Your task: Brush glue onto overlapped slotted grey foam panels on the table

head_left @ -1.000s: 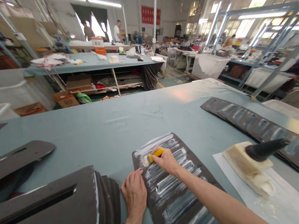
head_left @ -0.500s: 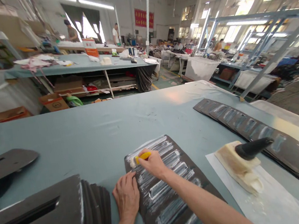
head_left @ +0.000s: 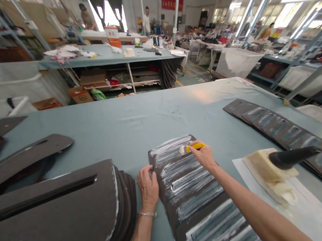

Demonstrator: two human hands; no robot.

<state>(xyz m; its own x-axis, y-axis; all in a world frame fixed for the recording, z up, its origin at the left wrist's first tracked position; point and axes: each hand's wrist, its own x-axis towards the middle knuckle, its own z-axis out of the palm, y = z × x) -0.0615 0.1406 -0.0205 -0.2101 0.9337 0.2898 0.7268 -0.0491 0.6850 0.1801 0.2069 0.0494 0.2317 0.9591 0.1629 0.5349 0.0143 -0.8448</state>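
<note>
My right hand (head_left: 205, 155) grips a yellow-handled paintbrush (head_left: 197, 145), its whitish bristles on the far end of a dark panel (head_left: 172, 176). White smears run across the panel in bands around its slots. At the panel's left edge, my left hand (head_left: 148, 184) rests with its fingers apart and the tips touching the edge; it holds nothing. To the right, a cream-coloured container (head_left: 256, 163) with a thick black handle (head_left: 294, 155) sticking out stands on a white sheet (head_left: 310, 211). Thick whitish stuff clings to its near side.
A tall stack of dark slotted panels (head_left: 57, 211) stands at my left. More dark pieces (head_left: 30, 156) lie behind it. Smeared panels (head_left: 282, 129) lie in a long row on the right. Beyond the blue-green table (head_left: 119, 117) are another worktable (head_left: 91, 58), bins and people.
The brush has moved from the panel's left side towards the right across its far end, leaving more white there. My left hand's fingers have shifted onto the edge. The camera view has turned left.
</note>
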